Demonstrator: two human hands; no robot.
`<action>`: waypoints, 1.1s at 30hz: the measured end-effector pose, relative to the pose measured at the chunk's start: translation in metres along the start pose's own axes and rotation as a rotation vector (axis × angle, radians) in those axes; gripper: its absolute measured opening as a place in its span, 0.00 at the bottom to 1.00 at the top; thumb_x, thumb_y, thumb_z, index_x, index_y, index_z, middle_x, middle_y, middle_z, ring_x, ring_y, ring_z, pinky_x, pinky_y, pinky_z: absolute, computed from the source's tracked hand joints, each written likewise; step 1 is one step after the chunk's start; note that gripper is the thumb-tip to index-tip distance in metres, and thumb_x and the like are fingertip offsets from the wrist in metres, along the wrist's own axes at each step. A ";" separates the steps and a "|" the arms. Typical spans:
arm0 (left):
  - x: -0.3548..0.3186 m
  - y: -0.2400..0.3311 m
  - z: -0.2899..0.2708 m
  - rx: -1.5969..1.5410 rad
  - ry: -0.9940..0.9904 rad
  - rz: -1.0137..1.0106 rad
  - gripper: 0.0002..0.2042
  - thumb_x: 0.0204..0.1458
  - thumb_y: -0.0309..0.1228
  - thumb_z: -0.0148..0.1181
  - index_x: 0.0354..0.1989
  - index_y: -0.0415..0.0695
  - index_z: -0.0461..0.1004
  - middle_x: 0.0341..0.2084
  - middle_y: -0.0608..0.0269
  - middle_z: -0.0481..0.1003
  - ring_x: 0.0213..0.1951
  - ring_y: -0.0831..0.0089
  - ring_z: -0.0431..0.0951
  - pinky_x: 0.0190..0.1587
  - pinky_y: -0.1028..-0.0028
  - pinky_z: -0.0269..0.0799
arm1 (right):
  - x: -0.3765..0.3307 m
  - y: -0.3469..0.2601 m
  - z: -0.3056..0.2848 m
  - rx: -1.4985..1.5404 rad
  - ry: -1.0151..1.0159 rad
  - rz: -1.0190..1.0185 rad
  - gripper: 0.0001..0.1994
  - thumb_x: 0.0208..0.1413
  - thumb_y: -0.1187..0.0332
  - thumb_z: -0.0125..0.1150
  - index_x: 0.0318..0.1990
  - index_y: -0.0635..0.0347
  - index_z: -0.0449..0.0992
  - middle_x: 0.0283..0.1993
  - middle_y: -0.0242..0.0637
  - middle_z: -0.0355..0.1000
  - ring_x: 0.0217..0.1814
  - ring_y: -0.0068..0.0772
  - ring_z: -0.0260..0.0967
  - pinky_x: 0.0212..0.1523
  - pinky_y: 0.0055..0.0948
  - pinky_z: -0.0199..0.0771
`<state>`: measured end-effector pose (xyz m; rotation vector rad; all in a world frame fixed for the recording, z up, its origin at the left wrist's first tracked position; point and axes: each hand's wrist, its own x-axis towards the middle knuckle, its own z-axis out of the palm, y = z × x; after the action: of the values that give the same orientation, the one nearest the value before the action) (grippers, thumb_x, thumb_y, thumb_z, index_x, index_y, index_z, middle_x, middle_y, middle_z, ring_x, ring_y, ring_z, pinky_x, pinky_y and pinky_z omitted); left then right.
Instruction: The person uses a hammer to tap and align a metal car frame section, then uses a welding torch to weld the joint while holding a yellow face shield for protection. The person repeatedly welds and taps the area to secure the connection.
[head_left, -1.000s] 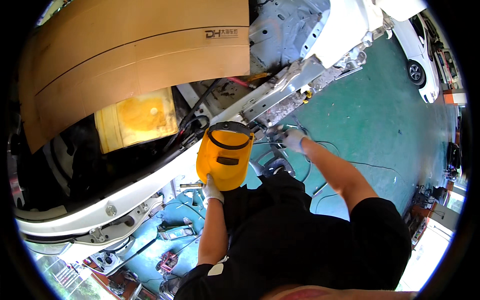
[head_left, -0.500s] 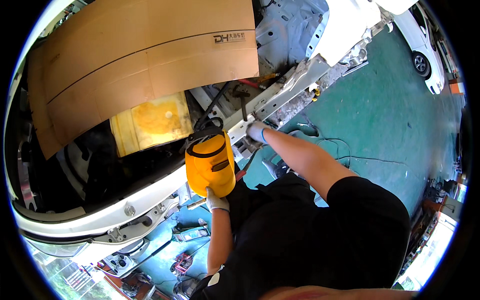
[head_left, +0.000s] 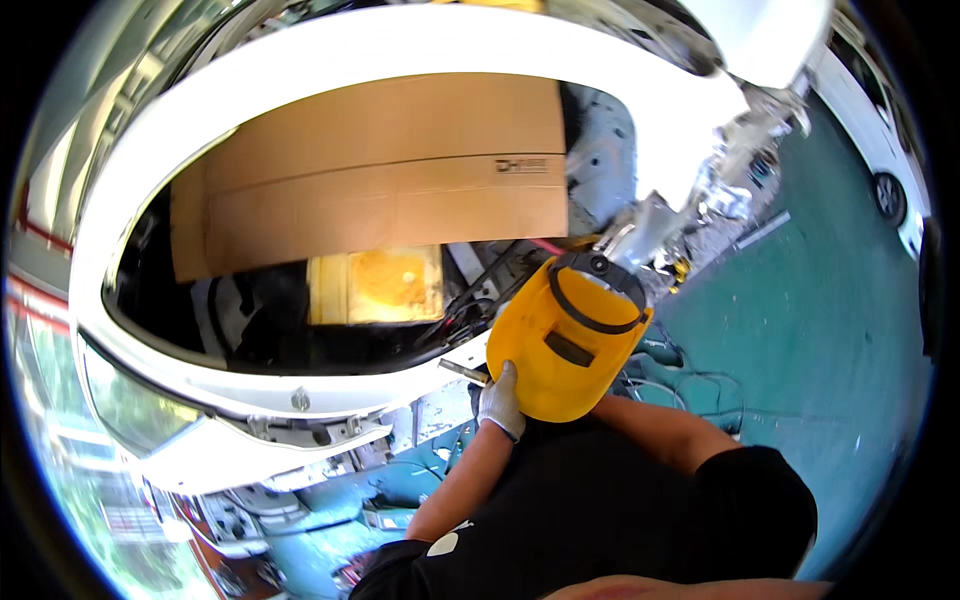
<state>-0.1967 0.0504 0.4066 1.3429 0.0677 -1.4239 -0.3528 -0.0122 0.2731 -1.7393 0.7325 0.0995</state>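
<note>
My gloved left hand [head_left: 501,404] is closed on the lower left edge of a yellow welding mask [head_left: 565,388]. The mask's inside faces up, showing a black headband [head_left: 590,318] and a dark window slot [head_left: 568,348]. A short metal rod [head_left: 461,371] juts out to the left beside this hand's thumb; I cannot tell whether the fingers hold it too. My right forearm [head_left: 665,432] passes behind the mask, which hides my right hand. Beyond the mask lies the damaged bare metal corner [head_left: 650,235] of a white car body.
A cardboard sheet [head_left: 390,210] and a yellowed foam block [head_left: 378,286] lie inside the white car's opening [head_left: 230,385]. Cables [head_left: 690,378] run over the green floor [head_left: 770,320] at the right. Another white car [head_left: 868,120] stands at the far right.
The left hand has brought the mask up and to the right, in front of the metal corner. My right hand, seen before at the metal rail, is now hidden. The view has shifted.
</note>
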 end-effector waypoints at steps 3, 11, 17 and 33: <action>-0.011 0.014 0.013 0.062 -0.183 -0.002 0.29 0.73 0.49 0.54 0.73 0.41 0.64 0.64 0.53 0.76 0.62 0.54 0.79 0.65 0.54 0.77 | -0.015 0.003 -0.015 0.026 0.220 -0.234 0.34 0.54 0.53 0.75 0.69 0.49 0.76 0.65 0.49 0.78 0.67 0.48 0.76 0.69 0.42 0.72; -0.063 0.075 0.023 0.140 -0.293 0.078 0.32 0.74 0.50 0.51 0.76 0.38 0.59 0.70 0.50 0.70 0.69 0.52 0.72 0.72 0.51 0.68 | -0.072 0.132 -0.015 0.554 0.691 0.077 0.38 0.52 0.53 0.80 0.69 0.56 0.74 0.53 0.40 0.84 0.52 0.38 0.82 0.57 0.35 0.80; -0.059 0.100 -0.048 0.014 -0.272 0.046 0.31 0.65 0.41 0.65 0.73 0.40 0.64 0.66 0.51 0.74 0.66 0.49 0.75 0.70 0.51 0.71 | -0.170 0.060 -0.089 0.624 0.602 0.393 0.28 0.57 0.64 0.73 0.64 0.61 0.76 0.34 0.33 0.78 0.34 0.24 0.77 0.40 0.31 0.80; 0.120 0.106 -0.014 0.372 -0.215 0.057 0.30 0.52 0.40 0.75 0.63 0.42 0.75 0.49 0.63 0.82 0.53 0.63 0.84 0.61 0.67 0.77 | -0.096 0.079 -0.167 0.715 1.184 0.691 0.19 0.58 0.61 0.70 0.53 0.60 0.80 0.34 0.29 0.75 0.30 0.21 0.72 0.31 0.27 0.75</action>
<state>-0.0802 -0.0572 0.3793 1.4646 -0.3913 -1.5748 -0.5211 -0.1312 0.2996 -0.6583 1.9151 -0.7006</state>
